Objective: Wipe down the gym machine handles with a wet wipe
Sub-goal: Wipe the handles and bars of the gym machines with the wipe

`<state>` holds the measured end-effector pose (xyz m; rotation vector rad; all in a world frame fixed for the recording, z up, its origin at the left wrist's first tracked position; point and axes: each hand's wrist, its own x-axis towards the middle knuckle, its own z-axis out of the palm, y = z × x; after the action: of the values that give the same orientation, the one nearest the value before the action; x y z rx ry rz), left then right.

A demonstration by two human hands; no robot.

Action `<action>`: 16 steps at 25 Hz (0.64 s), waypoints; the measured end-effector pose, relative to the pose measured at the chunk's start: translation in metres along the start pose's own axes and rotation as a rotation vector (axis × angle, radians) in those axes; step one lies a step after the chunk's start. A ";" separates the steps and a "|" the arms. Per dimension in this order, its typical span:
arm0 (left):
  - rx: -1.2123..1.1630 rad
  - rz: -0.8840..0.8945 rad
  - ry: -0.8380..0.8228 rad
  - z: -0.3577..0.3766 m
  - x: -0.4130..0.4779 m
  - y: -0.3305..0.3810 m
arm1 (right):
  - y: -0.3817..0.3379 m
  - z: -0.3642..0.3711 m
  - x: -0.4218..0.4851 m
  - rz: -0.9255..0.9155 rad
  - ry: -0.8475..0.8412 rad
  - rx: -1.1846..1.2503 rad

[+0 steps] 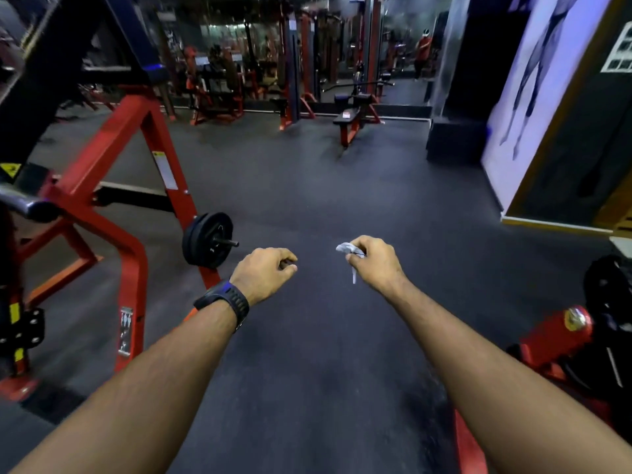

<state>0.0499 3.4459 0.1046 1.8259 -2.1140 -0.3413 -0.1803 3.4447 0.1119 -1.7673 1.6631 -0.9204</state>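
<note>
My right hand (372, 263) is held out over the dark floor and grips a crumpled white wet wipe (347, 249), with a strip of it hanging below the fingers. My left hand (265, 273), with a black watch on the wrist, hovers beside it with fingers loosely curled and nothing in them. A red gym machine (130, 206) stands to the left. Its chrome bar with a black end (30, 206) shows at the far left edge, well away from both hands.
A black weight plate (207, 239) hangs on a peg of the red frame near my left hand. Another red and black machine (581, 336) sits at the lower right. A bench (349, 119) and cable machines stand far ahead. Open dark floor (325, 186) lies in front.
</note>
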 end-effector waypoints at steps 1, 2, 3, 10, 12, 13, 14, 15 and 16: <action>-0.005 0.002 0.009 -0.006 0.034 -0.002 | -0.001 -0.002 0.034 -0.007 0.005 0.000; -0.017 0.005 0.014 -0.011 0.067 -0.005 | -0.001 -0.003 0.066 -0.008 0.007 0.001; -0.024 0.011 0.016 -0.014 0.099 -0.007 | 0.002 -0.003 0.099 -0.001 0.009 0.003; -0.029 0.057 0.054 -0.002 0.344 -0.055 | 0.036 0.017 0.344 -0.006 0.069 -0.058; -0.038 0.069 0.054 -0.005 0.425 -0.075 | 0.036 0.026 0.425 -0.001 0.087 -0.085; -0.038 0.066 0.047 -0.010 0.467 -0.084 | 0.035 0.029 0.465 -0.001 0.095 -0.093; -0.035 0.062 0.046 -0.015 0.509 -0.092 | 0.032 0.032 0.505 -0.010 0.101 -0.104; -0.043 0.058 0.054 -0.020 0.546 -0.099 | 0.029 0.033 0.538 -0.010 0.099 -0.105; -0.055 0.062 0.068 -0.022 0.580 -0.105 | 0.028 0.035 0.569 -0.007 0.105 -0.096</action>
<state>0.0805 2.8572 0.1356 1.7129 -2.0893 -0.3152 -0.1677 2.8745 0.1340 -1.8157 1.7955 -0.9662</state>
